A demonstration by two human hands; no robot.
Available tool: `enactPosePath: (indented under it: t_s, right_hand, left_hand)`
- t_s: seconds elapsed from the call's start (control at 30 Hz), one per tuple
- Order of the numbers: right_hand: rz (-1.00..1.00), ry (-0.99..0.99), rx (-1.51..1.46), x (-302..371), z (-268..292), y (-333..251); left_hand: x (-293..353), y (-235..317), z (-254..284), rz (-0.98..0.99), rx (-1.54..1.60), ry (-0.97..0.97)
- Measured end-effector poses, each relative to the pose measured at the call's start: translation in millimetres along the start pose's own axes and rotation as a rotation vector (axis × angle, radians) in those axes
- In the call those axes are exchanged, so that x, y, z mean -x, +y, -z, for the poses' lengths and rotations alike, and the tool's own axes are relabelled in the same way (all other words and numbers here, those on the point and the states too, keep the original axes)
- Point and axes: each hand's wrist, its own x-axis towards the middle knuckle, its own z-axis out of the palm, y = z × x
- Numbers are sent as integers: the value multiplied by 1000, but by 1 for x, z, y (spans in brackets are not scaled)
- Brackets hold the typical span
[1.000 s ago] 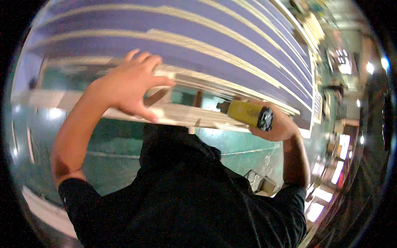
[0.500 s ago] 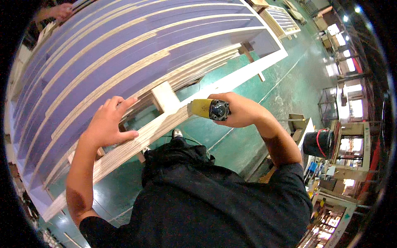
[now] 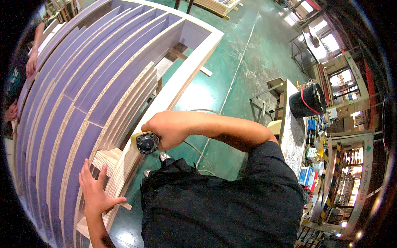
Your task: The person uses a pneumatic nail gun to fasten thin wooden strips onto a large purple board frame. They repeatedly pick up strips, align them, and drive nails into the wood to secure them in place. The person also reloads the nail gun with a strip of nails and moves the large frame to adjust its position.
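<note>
My right hand [image 3: 167, 128] is wrapped round a yellow nail gun [image 3: 147, 142] with a black end cap. Its body covers the tip, so contact with the pale wooden edge rail [image 3: 126, 159] cannot be made out. The gun is over the rail, close to where a short wood block [image 3: 108, 159] meets it. My left hand [image 3: 98, 188] has its fingers spread near that block, the thumb reaching across the rail. Whether it presses on the wood is hard to see. The rail borders a large frame with long wooden slats [image 3: 78, 136] and purple-grey panels between them.
Another person's hand [image 3: 31, 64] is at the frame's far left side. A thin hose [image 3: 198, 153] lies on the green floor. On the right stands a workbench [image 3: 291, 132] with a black bucket [image 3: 307, 100] and tools. More slatted wood [image 3: 213, 7] lies at the back.
My view has turned, so the frame runs more steeply. The nail gun has come left along the rail, nearer the block. My left hand stays spread beside the rail.
</note>
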Motion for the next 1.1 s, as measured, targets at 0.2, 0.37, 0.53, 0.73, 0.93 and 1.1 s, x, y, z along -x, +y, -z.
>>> enactPosePath:
  t_s: [0.2, 0.37, 0.53, 0.73, 0.93, 1.1]
  right_hand:
    - [-47, -63, -39, -10, 16, -9]
    - [-71, -114, -154, -9, 21, -11]
    - [-219, -303, -364, -25, 24, 0]
    - [-201, -376, -355, -45, 22, 6]
    - [-71, -336, -4, -94, 37, -36]
    - [173, -308, 333, -134, 34, -71]
  left_hand:
    - [1, -1, -3, 64, 75, 8]
    - [0, 4, 1, 100, 133, -1]
    - [5, -3, 0, 105, 148, 16]
    - [5, -6, -2, 92, 141, 25]
    - [6, -6, -3, 112, 148, 25]
    - [13, -20, -16, 93, 190, 61]
